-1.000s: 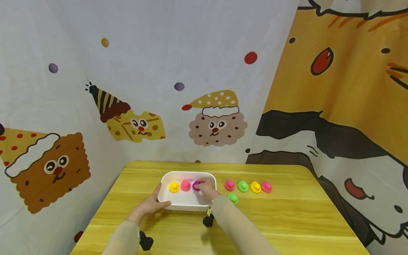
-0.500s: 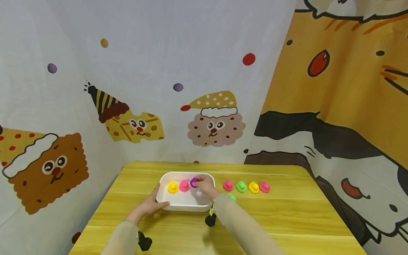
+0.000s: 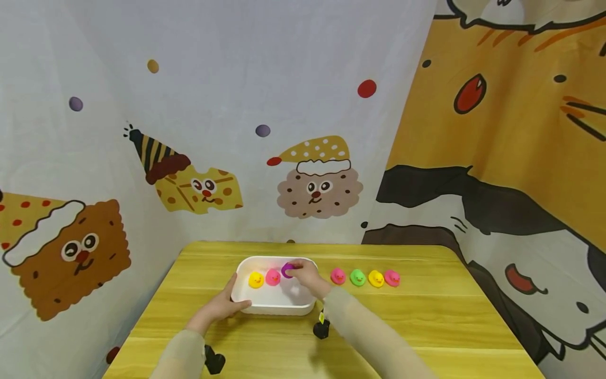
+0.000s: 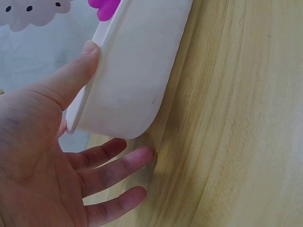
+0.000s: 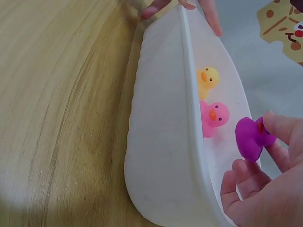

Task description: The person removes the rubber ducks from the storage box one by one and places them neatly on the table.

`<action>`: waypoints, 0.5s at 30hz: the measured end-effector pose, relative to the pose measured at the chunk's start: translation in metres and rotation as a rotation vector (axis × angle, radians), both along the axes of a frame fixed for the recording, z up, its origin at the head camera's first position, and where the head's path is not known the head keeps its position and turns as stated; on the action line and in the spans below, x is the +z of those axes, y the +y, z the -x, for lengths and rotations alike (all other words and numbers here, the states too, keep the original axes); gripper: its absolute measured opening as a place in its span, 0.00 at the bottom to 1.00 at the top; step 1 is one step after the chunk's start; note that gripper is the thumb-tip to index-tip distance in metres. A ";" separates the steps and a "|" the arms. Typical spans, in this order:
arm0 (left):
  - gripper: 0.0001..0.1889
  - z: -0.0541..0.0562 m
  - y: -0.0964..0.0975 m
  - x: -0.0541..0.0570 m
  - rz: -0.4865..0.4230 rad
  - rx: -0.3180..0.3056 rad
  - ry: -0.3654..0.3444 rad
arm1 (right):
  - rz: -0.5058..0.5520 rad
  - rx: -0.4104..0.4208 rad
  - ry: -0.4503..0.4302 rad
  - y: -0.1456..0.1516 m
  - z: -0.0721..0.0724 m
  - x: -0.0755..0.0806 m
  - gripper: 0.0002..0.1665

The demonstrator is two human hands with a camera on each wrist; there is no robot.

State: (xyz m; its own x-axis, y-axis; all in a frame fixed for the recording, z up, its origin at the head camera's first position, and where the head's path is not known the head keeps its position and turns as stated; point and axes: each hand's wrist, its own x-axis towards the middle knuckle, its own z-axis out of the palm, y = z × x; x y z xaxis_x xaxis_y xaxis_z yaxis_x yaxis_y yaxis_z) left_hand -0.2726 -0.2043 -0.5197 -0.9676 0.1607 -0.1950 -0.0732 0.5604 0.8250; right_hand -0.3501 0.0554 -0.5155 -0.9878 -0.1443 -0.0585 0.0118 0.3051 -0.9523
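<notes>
My right hand [image 3: 305,273] pinches a purple rubber duck [image 5: 253,138] between thumb and fingers at the back right of a white plastic tub [image 3: 276,309]. In the right wrist view the duck is beside the tub's inner wall; whether it touches the tub cannot be told. Further left inside stand a pink duck [image 3: 272,277] and a yellow duck [image 3: 256,280]. My left hand [image 3: 220,306] holds the tub's left end, its thumb on the rim; in the left wrist view several fingers [image 4: 116,172] lie loosely below the corner.
Right of the tub, a row on the wooden table [image 3: 416,326] has a pink duck [image 3: 338,276], a green duck [image 3: 357,277], a yellow duck [image 3: 376,279] and another pink duck [image 3: 392,278]. A printed cloth [image 3: 213,95] hangs behind the table.
My right hand has shifted slightly toward the tub's back with the purple duck. Its forearm now hides the green duck seen earlier near the tub's right end. The left hand keeps its hold.
</notes>
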 end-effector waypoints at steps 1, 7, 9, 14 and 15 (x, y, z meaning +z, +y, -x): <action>0.57 0.000 0.000 0.000 -0.001 -0.001 0.001 | 0.001 0.002 -0.005 0.001 0.000 0.000 0.17; 0.57 -0.001 0.001 0.001 -0.001 0.003 -0.012 | -0.008 0.032 -0.026 0.004 -0.004 0.007 0.18; 0.57 -0.001 0.001 0.001 -0.005 0.004 -0.015 | -0.007 0.046 -0.037 0.006 -0.005 0.010 0.18; 0.56 0.000 0.001 0.000 -0.032 -0.007 -0.012 | 0.007 0.092 -0.045 0.013 -0.007 0.016 0.17; 0.56 0.000 0.001 0.000 -0.036 -0.013 -0.009 | 0.011 0.098 -0.047 0.014 -0.007 0.017 0.17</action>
State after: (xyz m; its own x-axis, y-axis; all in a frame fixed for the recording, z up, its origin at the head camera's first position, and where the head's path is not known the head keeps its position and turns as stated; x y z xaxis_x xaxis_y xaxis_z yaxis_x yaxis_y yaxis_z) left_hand -0.2724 -0.2028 -0.5193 -0.9636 0.1802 -0.1975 -0.0737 0.5309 0.8442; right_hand -0.3430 0.0694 -0.4990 -0.9651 -0.2411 -0.1019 0.0267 0.2966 -0.9546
